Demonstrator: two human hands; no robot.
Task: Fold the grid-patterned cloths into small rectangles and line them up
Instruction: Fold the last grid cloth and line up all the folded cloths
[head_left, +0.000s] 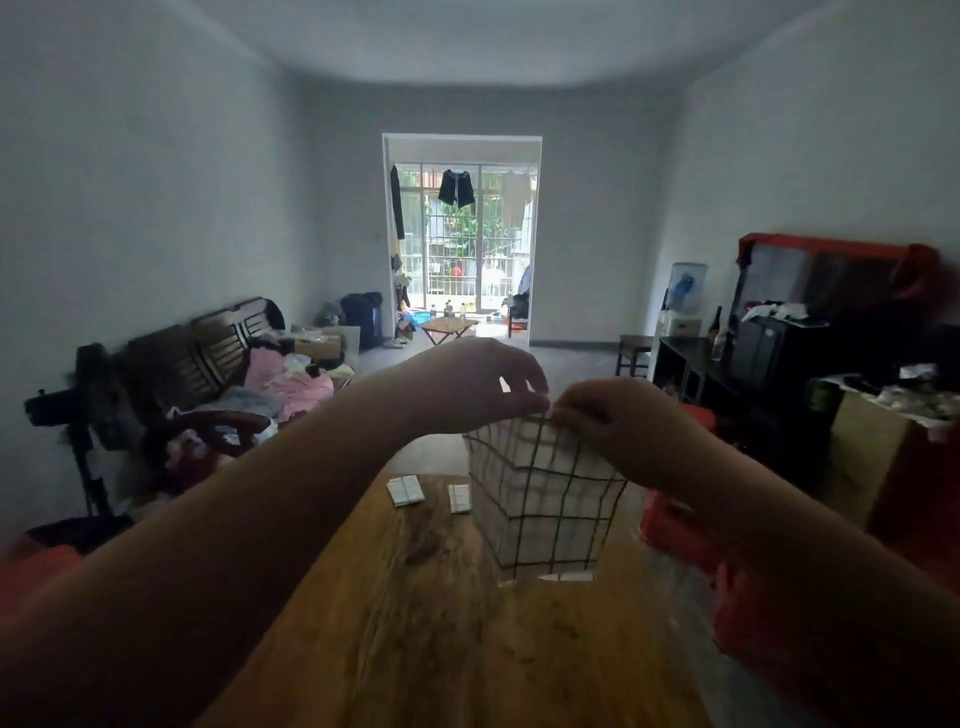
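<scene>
A white cloth with a black grid pattern (545, 499) hangs in the air above the wooden table (415, 623). My left hand (478, 384) and my right hand (618, 421) pinch its top edge close together, and the cloth drops down from there. Two folded grid cloths lie side by side at the table's far end, one (405, 490) to the left and one (459, 498) partly hidden behind the hanging cloth.
Red plastic crates (691, 540) stand right of the table. A dark wooden bench piled with clothes (234, 374) sits at the left, with a standing fan (83, 415) in front. Dark shelving with bottles (727, 364) lines the right wall.
</scene>
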